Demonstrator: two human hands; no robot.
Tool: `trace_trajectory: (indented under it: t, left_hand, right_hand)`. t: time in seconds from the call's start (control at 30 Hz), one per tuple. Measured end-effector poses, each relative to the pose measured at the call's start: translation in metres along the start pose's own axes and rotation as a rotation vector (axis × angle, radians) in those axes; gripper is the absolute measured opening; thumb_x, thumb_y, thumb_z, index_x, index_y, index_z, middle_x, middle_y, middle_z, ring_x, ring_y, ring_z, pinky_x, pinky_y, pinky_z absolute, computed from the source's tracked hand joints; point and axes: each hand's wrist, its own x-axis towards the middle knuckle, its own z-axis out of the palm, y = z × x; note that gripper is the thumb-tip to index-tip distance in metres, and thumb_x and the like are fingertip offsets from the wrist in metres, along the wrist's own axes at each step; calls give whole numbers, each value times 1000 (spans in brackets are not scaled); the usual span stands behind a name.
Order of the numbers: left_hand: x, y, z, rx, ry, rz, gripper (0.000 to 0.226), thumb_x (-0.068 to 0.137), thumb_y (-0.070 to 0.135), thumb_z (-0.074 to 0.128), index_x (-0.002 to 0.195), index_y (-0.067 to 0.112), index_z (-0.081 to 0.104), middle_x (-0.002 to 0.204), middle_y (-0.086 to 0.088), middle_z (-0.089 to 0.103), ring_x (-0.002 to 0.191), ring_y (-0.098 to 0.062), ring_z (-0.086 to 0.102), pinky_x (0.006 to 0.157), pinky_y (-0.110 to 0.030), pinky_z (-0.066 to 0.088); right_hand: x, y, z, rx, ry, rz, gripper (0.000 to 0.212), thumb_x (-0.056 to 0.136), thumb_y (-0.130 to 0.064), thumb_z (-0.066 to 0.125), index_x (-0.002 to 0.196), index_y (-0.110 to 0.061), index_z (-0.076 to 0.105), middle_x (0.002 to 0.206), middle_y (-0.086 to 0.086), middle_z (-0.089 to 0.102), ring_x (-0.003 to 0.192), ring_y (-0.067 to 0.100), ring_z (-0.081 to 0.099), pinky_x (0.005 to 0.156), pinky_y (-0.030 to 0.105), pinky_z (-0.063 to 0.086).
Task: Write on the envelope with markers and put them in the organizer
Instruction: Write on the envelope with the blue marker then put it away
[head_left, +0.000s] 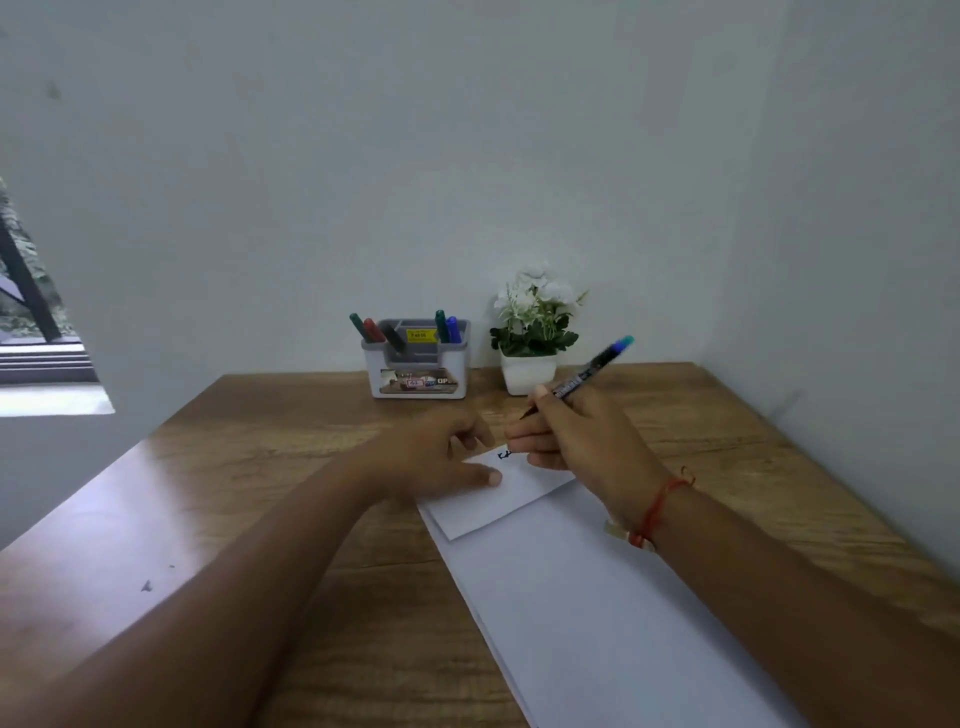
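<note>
The brown wooden table (260, 467) carries a long white paper envelope (597, 597) lying flat, with dark marks at its far end. The grey-and-white plastic organizer (418, 366) stands by the wall with several coloured markers (372, 329) in it. The left hand (436, 462) presses on the envelope's far end with loose fingers, while the right hand (571, 441) pinches a black marker with a blue end (589, 373) just beside those marks.

Head view, forward-down, close over the table (270, 467)
</note>
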Motion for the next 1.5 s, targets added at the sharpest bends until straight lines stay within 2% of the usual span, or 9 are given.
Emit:
trace_trajectory:
  t: [0.17,0.27,0.5,0.73,0.9,1.03,1.2,1.4,1.5]
  left_hand:
    - [5,-12,4,24,-116,3,61,72,55,78,126,37,56,122,15,56,100,-2,53,86,-24,48]
    - [6,-15,6,17,-98,26,60,71,54,79,124,36,58,119,16,57,97,0,52,81,-21,46]
    - [9,-18,6,31,-120,26,59,73,55,76,126,36,57,120,15,55,96,0,51,77,-19,43]
    - [11,-21,7,27,-132,24,59,73,57,76,126,38,57,121,15,54,96,-1,50,81,-24,42]
    - [12,-22,7,16,-128,24,58,73,55,77,125,37,58,118,15,54,92,2,49,76,-21,40]
    - [12,-23,7,18,-129,26,59,73,54,77,127,36,57,122,15,54,97,-1,49,81,-23,41]
    - [12,-22,7,26,-126,34,57,74,53,77,125,37,58,116,17,53,97,-3,49,78,-22,40]
    - [12,-24,7,23,-122,21,58,72,56,76,124,39,58,120,16,54,101,-5,50,81,-24,41]
    - [12,-23,7,23,-124,24,56,73,55,76,124,38,58,119,16,53,100,-4,49,79,-23,40]
  right_hand:
    - [3,15,0,-263,51,-84,29,95,-32,65,81,-9,77,66,0,72,57,5,65,53,21,54]
    - [4,21,-1,-347,2,-22,23,88,-20,68,72,-5,76,63,6,73,53,11,64,55,26,56]
    - [2,23,-2,-334,-95,-23,18,82,-16,67,75,0,72,65,11,69,56,17,58,59,33,51]
    - [7,26,-1,-539,-86,-66,21,81,-31,66,78,-13,75,72,6,75,72,27,73,71,47,62]
    - [8,23,1,-545,-70,-45,20,81,-27,67,77,-10,76,71,7,76,68,25,73,70,45,63]
    - [10,24,-3,-361,31,-2,21,83,-23,70,77,-3,76,73,10,76,63,20,69,72,45,61]
    - [10,25,0,-440,-20,-33,9,78,-21,71,82,-15,76,67,-1,70,58,6,63,58,25,55]
    - [13,27,-1,-529,-33,-23,26,69,-38,69,80,-16,77,70,5,72,63,13,65,68,43,60]
    - [14,29,0,-544,-31,-32,15,78,-30,71,82,-18,77,69,0,70,63,10,63,66,37,59]
